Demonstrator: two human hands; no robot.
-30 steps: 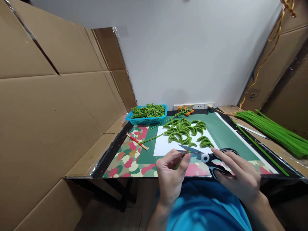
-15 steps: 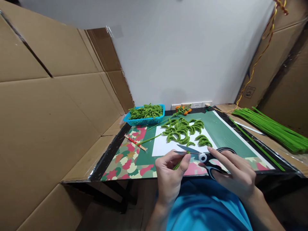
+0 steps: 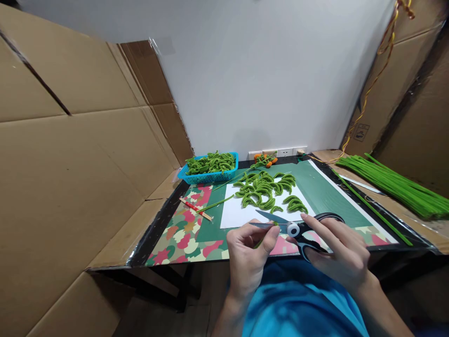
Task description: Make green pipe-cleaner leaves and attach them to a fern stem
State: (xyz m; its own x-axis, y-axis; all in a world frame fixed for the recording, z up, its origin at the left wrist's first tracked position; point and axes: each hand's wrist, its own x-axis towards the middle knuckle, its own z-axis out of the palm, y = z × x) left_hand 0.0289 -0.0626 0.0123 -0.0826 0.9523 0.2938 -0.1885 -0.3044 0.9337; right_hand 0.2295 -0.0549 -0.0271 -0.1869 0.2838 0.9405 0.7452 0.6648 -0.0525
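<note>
My left hand (image 3: pixel 249 248) pinches a short green fuzzy stem (image 3: pixel 258 243), mostly hidden by the fingers. A bit of green shows at the fingertips, between the blades of the black-handled scissors (image 3: pixel 293 229). My right hand (image 3: pixel 342 248) holds those scissors by their loops, blades partly open and pointing left. Beyond the hands, curled green fuzzy pieces (image 3: pixel 261 189) lie in clusters on a white sheet (image 3: pixel 231 215). More such pieces fill a blue basket (image 3: pixel 208 178) at the back left.
A bundle of long green stems (image 3: pixel 393 187) lies at the right, with a single stem (image 3: pixel 375 208) beside it. Chopsticks in a red wrapper (image 3: pixel 195 208) rest at the left. Orange flowers (image 3: pixel 266 160) are at the back. Cardboard walls (image 3: pixel 70 173) stand at both sides.
The view has shifted slightly. The scissor blades sit slightly further left over my left fingers; both hands keep nearly the same pose and hold the same things.
</note>
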